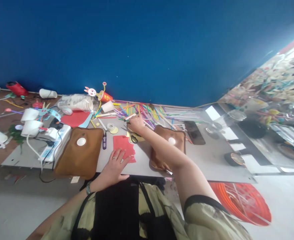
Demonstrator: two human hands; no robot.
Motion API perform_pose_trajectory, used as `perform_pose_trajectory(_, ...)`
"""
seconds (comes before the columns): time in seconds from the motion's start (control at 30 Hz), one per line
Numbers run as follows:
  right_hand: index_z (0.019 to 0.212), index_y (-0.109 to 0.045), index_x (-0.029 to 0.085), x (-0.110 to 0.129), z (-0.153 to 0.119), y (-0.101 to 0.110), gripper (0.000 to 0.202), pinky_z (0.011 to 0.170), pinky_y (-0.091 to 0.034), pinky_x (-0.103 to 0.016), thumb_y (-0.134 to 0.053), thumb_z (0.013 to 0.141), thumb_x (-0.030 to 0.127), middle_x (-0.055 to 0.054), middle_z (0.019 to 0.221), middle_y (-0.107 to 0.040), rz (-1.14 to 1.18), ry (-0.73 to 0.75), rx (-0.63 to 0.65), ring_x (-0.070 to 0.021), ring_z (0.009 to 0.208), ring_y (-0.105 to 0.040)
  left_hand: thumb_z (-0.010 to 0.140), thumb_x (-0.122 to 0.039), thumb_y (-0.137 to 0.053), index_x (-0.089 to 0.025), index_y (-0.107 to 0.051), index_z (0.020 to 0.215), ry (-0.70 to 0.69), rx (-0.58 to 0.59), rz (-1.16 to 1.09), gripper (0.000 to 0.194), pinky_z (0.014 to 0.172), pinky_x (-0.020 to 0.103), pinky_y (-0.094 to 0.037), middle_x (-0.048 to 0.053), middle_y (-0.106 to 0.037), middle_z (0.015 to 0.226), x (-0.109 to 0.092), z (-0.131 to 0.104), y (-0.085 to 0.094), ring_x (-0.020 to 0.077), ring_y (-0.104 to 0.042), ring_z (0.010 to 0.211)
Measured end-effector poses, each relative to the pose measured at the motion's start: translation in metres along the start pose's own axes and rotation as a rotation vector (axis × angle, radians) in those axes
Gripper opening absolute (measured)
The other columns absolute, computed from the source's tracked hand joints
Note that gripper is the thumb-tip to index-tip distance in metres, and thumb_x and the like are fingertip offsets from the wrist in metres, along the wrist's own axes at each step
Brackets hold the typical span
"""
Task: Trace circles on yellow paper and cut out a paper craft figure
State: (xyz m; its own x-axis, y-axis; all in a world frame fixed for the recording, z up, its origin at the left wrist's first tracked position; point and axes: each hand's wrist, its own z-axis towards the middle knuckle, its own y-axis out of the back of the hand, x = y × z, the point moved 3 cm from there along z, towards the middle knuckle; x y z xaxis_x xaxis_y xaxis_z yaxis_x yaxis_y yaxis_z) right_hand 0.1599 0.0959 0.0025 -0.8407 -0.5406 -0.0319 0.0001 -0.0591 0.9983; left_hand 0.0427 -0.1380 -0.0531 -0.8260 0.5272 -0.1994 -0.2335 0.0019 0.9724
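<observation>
My left hand (114,167) lies with its fingers spread at the near edge of a red sheet of paper (120,143), a ring on one finger. Farther forward, my right hand (136,124) is bent round the end of a white, pen-like stick (130,116), above the near side of a pile of coloured straws (159,111). Black-handled scissors (134,139) lie just below my right hand, partly over yellow paper. A tape roll (110,126) and a purple cutter (104,140) are to the left of them.
Brown cushions (79,153) (168,145) lie on both sides of the red sheet. A power strip (55,143) with cables is at the left, a phone (194,132) at the right. An orange basket (259,206) stands below the table's right edge. A blue wall (147,50) rises behind.
</observation>
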Motion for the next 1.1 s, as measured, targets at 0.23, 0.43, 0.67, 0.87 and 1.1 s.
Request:
perform_pose_trajectory(0.23, 0.111, -0.071, 0.008, 0.008, -0.007, -0.005, 0.031, 0.097, -0.033, -0.044, -0.046, 0.094, 0.014, -0.021, 0.113, -0.072, 0.006, 0.053, 0.007, -0.0322, 0.111, -0.059, 0.073, -0.056, -0.076, -0.026, -0.048, 0.147, -0.028, -0.046, 0.064, 0.085, 0.118, 0.061, -0.023, 0.019, -0.047, 0.149, 0.001, -0.002, -0.004, 0.0422, -0.039, 0.140)
perform_pose_trajectory(0.43, 0.114, -0.069, 0.006, 0.012, -0.009, 0.000, 0.032, 0.098, -0.034, -0.043, -0.043, 0.096, 0.011, -0.021, 0.118, -0.070, 0.023, 0.084, 0.017, -0.0298, 0.112, -0.059, 0.075, -0.056, -0.075, -0.024, -0.051, 0.146, -0.037, -0.089, 0.090, 0.081, 0.116, 0.058, -0.027, 0.019, -0.051, 0.145, 0.002, -0.002, -0.001, 0.0418, -0.043, 0.136)
perform_pose_trajectory(0.67, 0.112, -0.069, 0.005, 0.014, -0.010, 0.000, 0.032, 0.099, -0.035, -0.042, -0.041, 0.097, 0.010, -0.021, 0.116, -0.070, 0.062, 0.102, 0.018, -0.0285, 0.110, -0.060, 0.077, -0.055, -0.073, -0.022, -0.055, 0.143, -0.057, -0.108, 0.121, 0.076, 0.115, 0.059, -0.028, 0.020, -0.052, 0.145, 0.002, -0.003, -0.002, 0.0430, -0.042, 0.136)
perform_pose_trajectory(0.87, 0.117, -0.070, 0.012, 0.004, -0.016, 0.016, 0.031, 0.101, -0.035, -0.040, -0.054, 0.097, 0.029, -0.017, 0.120, -0.071, 0.124, 0.030, 0.000, -0.0280, 0.115, -0.060, 0.076, -0.053, -0.074, -0.022, -0.054, 0.145, -0.052, -0.110, 0.109, 0.077, 0.115, 0.058, -0.029, 0.019, -0.052, 0.145, 0.002, -0.003, -0.002, 0.0420, -0.043, 0.136)
perform_pose_trajectory(1.1, 0.104, -0.077, 0.016, -0.091, -0.034, 0.050, 0.027, 0.079, -0.043, -0.029, -0.056, 0.093, 0.029, -0.009, 0.100, -0.078, 0.168, -0.240, 0.100, -0.0222, 0.093, -0.068, 0.076, -0.057, -0.074, -0.023, -0.056, 0.142, -0.061, -0.122, 0.086, 0.077, 0.117, 0.058, -0.027, 0.018, -0.051, 0.147, 0.003, -0.004, -0.004, 0.0416, -0.041, 0.139)
